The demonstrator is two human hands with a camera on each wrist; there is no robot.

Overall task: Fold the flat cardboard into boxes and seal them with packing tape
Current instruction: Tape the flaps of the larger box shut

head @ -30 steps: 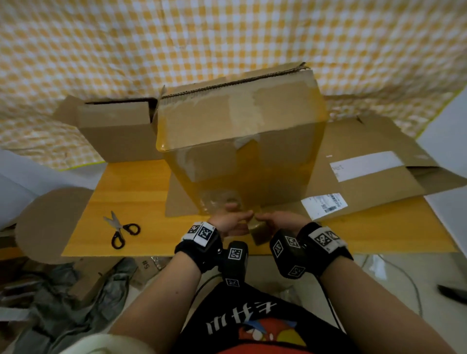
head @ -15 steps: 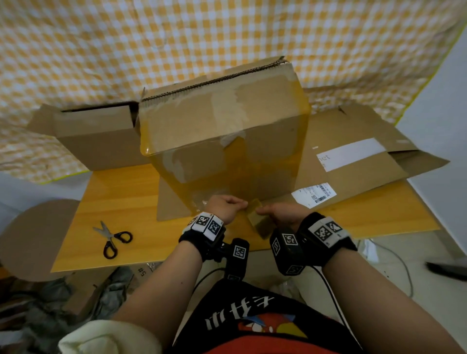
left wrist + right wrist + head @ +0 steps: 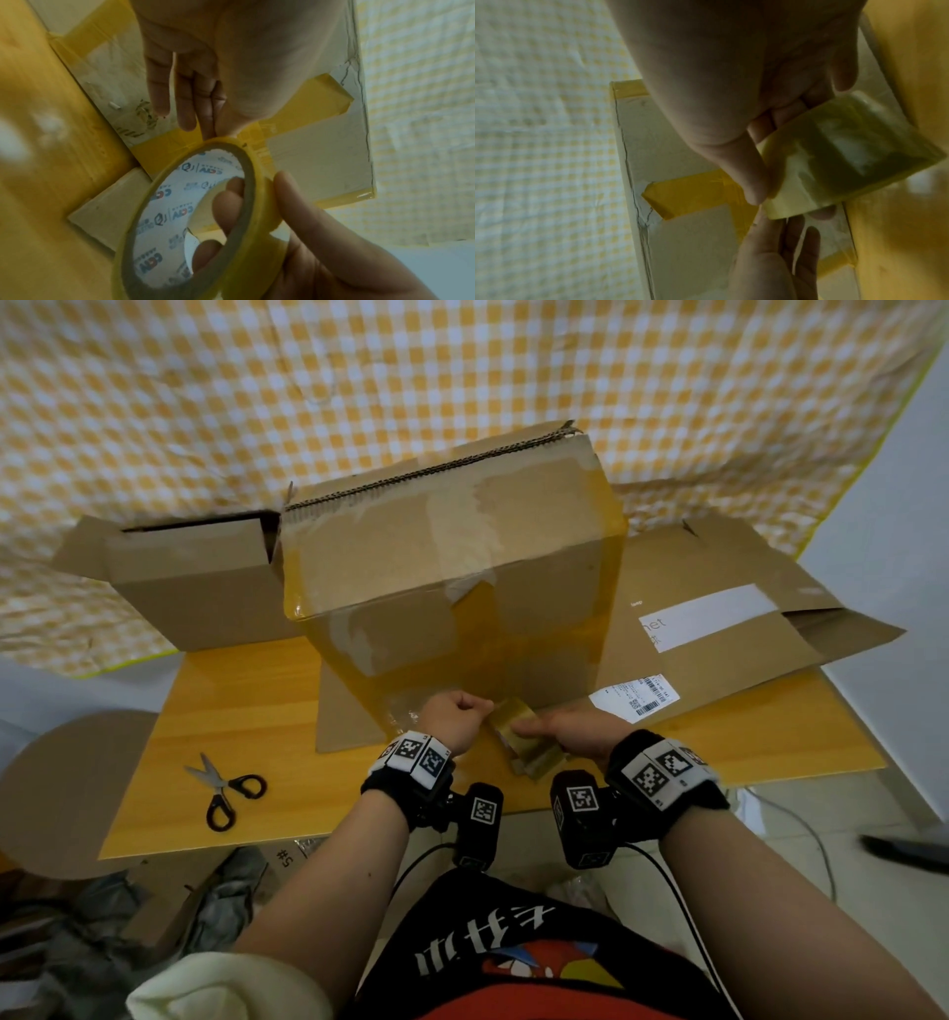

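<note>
A large cardboard box [image 3: 452, 588] stands on the wooden table [image 3: 246, 711], with yellowish tape strips [image 3: 331, 93] across its near face. At the foot of that face my right hand [image 3: 534, 729] grips a roll of yellow packing tape [image 3: 524, 742]. In the left wrist view its fingers [image 3: 226, 201] pass through the roll's [image 3: 195, 219] core and the thumb lies outside. My left hand [image 3: 482, 711] is curled beside the roll. Its thumb and forefinger [image 3: 213, 130] pinch the tape at the roll's rim. The right wrist view shows the roll [image 3: 834, 158] in my right hand [image 3: 770, 182].
Black-handled scissors [image 3: 226, 788] lie on the table at the left. A second open box [image 3: 195, 577] stands behind on the left. Flat cardboard [image 3: 719, 618] with white labels lies to the right under the big box. Cardboard and cloth litter the floor at the left.
My left hand's fingers have curled in against the roll. The roll now shows more plainly between the two hands, slightly nearer to me. The box has not moved.
</note>
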